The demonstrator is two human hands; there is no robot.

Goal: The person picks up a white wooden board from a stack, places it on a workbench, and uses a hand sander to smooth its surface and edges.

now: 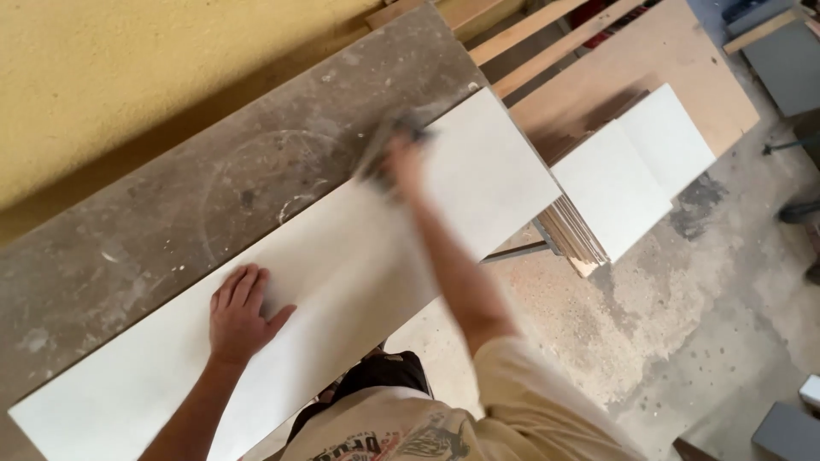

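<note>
A dusty, scuffed grey workbench (171,213) set against a yellow wall carries a long white board (342,273) lying flat along its near edge, under both hands, with bare bench top showing beyond the fingertips toward the wall.

The right hand (403,162) and its grey block (389,141) are motion-blurred; the grip is unclear. The white board (325,265) runs off the bottom-left edge.

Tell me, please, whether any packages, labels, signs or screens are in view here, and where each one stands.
No packages, labels, signs or screens in view.
Printed graphic: dark, blurred design on the person's beige shirt, bottom centre of the view.
</note>
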